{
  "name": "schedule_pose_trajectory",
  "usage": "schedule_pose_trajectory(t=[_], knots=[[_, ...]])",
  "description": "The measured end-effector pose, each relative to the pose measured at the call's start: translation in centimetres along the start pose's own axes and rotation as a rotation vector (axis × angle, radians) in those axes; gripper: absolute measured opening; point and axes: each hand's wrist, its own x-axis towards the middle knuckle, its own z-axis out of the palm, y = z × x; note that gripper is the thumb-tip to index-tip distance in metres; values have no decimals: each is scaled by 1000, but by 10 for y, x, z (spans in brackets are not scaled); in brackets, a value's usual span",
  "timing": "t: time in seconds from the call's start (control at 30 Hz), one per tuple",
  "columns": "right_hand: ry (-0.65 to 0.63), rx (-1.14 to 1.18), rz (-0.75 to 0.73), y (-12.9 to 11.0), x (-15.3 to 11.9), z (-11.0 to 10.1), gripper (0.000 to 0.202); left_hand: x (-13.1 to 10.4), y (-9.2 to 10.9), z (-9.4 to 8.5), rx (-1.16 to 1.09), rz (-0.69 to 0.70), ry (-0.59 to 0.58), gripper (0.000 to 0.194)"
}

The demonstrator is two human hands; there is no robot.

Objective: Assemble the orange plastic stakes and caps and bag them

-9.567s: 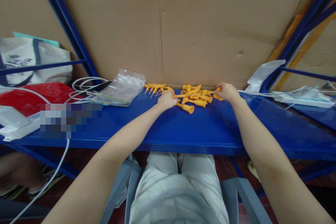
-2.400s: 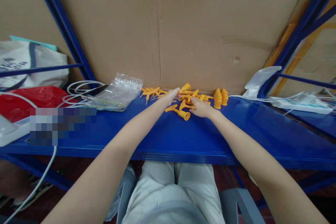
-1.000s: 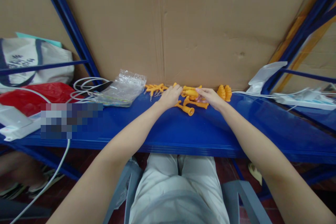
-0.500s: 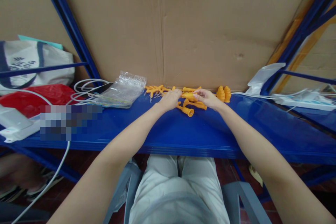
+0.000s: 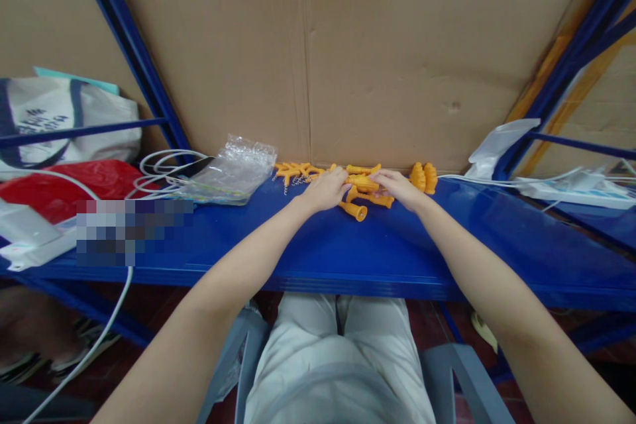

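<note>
Several orange plastic pieces lie along the back of a blue tabletop (image 5: 368,252). My left hand (image 5: 326,190) is bent over the middle of them, its fingertips at the left end of an orange piece (image 5: 362,183). On that piece's right end rest the fingers of my right hand (image 5: 397,189), curled round it. Just in front lies a flared orange piece (image 5: 355,211). Branched orange pieces (image 5: 293,171) with thin coiled strands are left of my hands. Two ribbed orange pieces (image 5: 423,178) stand to the right.
Clear plastic bags (image 5: 233,172), white cables and a red bag (image 5: 74,185) lie at the left. A white power strip (image 5: 576,192) is at the right. Cardboard (image 5: 368,53) backs the table between blue posts. A person's legs show at the lower left.
My left hand has shifted slightly to the right and down. My right hand has moved slightly right, its fingers lower around the orange pieces.
</note>
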Motion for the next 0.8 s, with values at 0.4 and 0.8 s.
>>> schedule_pose_trajectory(t=[0.4,0.8], knots=[[-447,161,23,-7,-10,-10,36,-5,5,-10,119,131,61,27],[-431,-1,-86,-1,-7,-11,51,-7,16,-15,172,72,-103,29]])
